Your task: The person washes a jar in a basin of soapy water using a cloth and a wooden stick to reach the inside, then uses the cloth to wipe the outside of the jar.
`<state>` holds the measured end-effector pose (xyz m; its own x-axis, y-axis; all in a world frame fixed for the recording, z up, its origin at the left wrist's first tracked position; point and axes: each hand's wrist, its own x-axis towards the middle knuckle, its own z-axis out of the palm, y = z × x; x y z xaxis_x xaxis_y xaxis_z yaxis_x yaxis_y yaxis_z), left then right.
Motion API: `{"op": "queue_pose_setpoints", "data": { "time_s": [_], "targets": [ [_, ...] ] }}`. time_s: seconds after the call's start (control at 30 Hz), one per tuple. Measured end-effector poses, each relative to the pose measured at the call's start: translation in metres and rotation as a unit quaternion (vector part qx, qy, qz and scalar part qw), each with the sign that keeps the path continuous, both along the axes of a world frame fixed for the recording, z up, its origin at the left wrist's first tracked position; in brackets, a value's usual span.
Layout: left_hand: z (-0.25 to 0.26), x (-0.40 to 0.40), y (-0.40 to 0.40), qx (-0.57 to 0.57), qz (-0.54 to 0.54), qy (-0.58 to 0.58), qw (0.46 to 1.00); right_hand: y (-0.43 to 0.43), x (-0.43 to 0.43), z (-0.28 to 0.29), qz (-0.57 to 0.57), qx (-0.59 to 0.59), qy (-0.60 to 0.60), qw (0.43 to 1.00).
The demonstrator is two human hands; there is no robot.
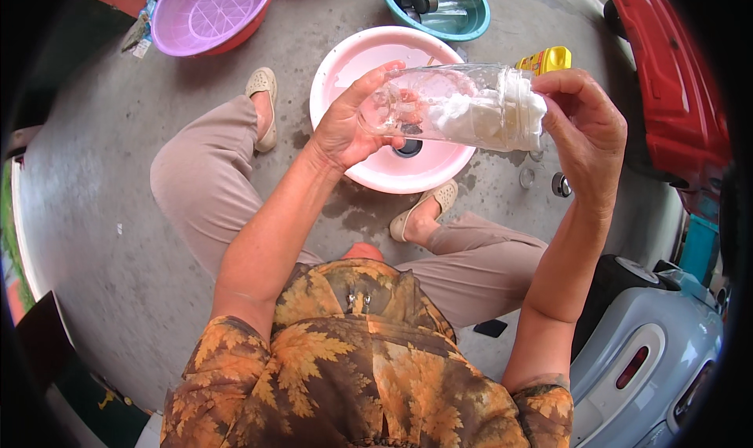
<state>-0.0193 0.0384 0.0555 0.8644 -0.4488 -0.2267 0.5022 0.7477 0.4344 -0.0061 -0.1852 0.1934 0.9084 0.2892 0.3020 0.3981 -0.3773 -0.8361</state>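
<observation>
My left hand [353, 121] grips the base end of a clear glass jar [423, 104], held sideways above a pink basin [335, 62] of water. A white cloth or tissue [517, 112] is bunched inside the jar's mouth and sticks out a little. At that mouth, the thumb and fingers of my right hand [579, 115] pinch the rim and the white material. Behind the jar, a black round lid [409, 148] lies in the basin. Part of the basin is hidden by the jar and my left hand.
A teal basin [482, 21] holds several glass bottles with dark lids. Nearby are a purple basin [167, 42], a yellow container [553, 59], a glass piece [527, 178] and a black-and-silver lid [561, 185]. Toy cars, one red [670, 77], one grey-blue [623, 312], stand at right.
</observation>
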Motion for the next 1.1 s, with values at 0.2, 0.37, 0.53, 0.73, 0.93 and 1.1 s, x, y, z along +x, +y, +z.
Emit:
{"op": "queue_pose_setpoints", "data": {
  "time_s": [0.2,0.37,0.53,0.73,0.93,1.1],
  "targets": [
    [0.002,0.005,0.009,-0.051,0.040,0.006,0.998,0.010,0.022,0.028,0.141,-0.109,-0.069,0.982],
    [0.005,0.006,0.018,-0.029,0.089,0.022,0.995,-0.009,0.091,-0.086,-0.130,0.069,0.242,0.959],
    [0.018,0.008,0.022,0.001,0.171,0.087,0.981,0.023,0.062,-0.278,-0.076,-0.123,0.442,0.885],
    [0.005,0.014,0.033,0.020,0.227,0.117,0.967,0.070,0.047,-0.388,-0.317,0.010,0.444,0.838],
    [-0.003,0.016,0.033,0.044,0.227,0.128,0.964,0.081,0.058,-0.324,-0.258,0.367,0.572,0.687],
    [-0.003,0.016,0.025,0.034,0.217,0.113,0.969,0.027,0.063,-0.199,-0.252,0.236,0.569,0.747]
  ]
}}
